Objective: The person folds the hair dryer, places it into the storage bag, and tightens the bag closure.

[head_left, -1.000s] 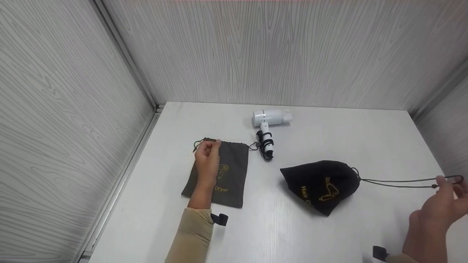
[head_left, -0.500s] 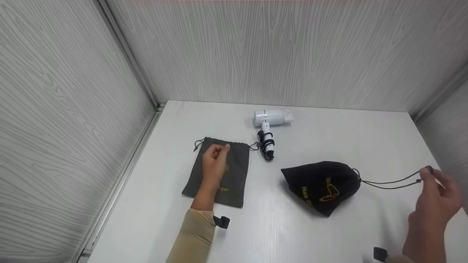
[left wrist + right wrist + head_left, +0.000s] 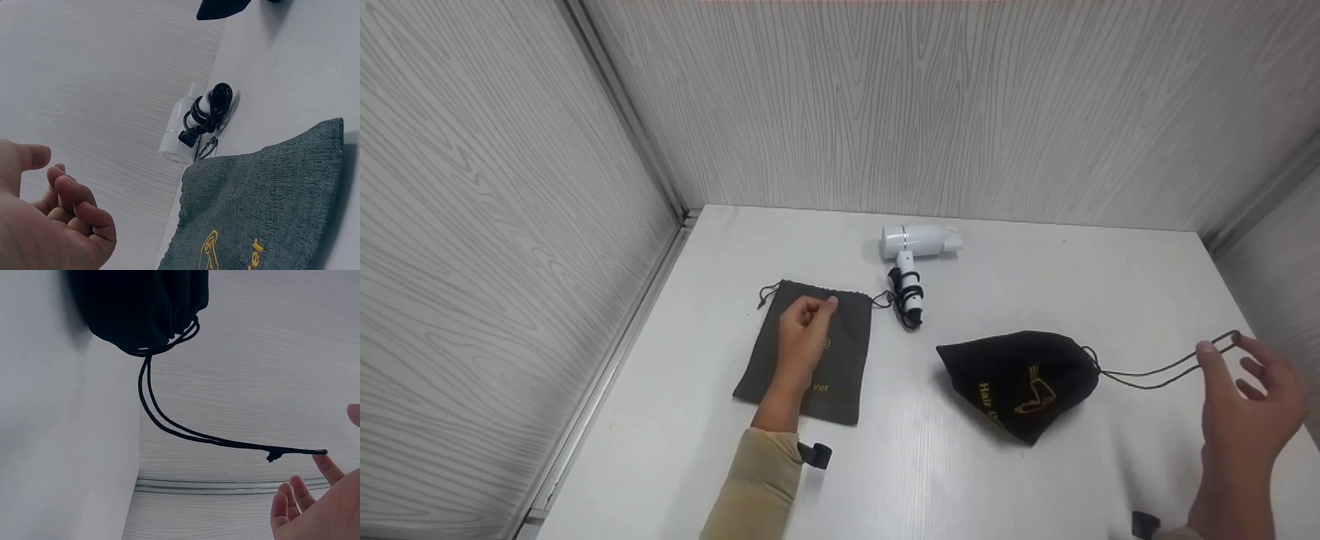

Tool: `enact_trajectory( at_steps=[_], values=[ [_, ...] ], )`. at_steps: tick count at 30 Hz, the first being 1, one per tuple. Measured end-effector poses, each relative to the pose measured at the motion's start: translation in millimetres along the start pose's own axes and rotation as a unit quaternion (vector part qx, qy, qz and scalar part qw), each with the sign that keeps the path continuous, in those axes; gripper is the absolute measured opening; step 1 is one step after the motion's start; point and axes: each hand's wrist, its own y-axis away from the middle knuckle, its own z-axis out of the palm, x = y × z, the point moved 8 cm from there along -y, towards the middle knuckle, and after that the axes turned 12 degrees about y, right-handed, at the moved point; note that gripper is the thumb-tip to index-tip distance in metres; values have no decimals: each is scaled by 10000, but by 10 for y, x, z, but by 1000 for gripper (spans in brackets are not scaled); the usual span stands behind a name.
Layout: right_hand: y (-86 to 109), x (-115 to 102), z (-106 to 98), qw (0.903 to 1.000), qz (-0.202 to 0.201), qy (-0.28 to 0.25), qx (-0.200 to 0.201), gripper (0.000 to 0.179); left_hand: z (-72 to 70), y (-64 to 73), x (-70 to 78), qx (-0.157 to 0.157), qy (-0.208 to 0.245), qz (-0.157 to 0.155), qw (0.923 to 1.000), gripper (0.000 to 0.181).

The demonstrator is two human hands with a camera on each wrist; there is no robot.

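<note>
In the head view my left hand hovers over a dark grey drawstring pouch that lies flat. Its fingers curl loosely and nothing is in them; the left wrist view shows the thumb apart from them. My right hand is at the far right. The looped end of a drawstring hangs on its index fingertip, with the thumb held away. That cord runs slack from the gathered mouth of a bulging black pouch, printed with a yellow hair dryer. What fills the pouch is hidden.
A white hair dryer with its black cord wound round the handle lies near the back of the white table. Wood-grain panels enclose the table at the back and both sides.
My right hand has moved left and its thumb has parted from the index finger; the drawstring, taut before, now sags. My left hand has shifted slightly right over the grey pouch.
</note>
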Motion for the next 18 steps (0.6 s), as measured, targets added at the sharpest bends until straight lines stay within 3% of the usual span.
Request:
enact_trajectory(
  at_steps=[4,8,11,18],
  values=[
    [22,-32,-2,10000,6,38,-71,52,33,4,-20,-93,30,-14,10000,25],
    [72,-126,-45,9988,-456,192,2,62,51,10,-16,-158,-32,43,9999,25],
    [108,-201,-73,9968,-727,303,101,62,49,17,-16,-169,-75,64,9998,24],
    [152,-253,-89,9960,-775,407,196,57,44,28,-55,-123,-224,10,9997,21]
  ],
)
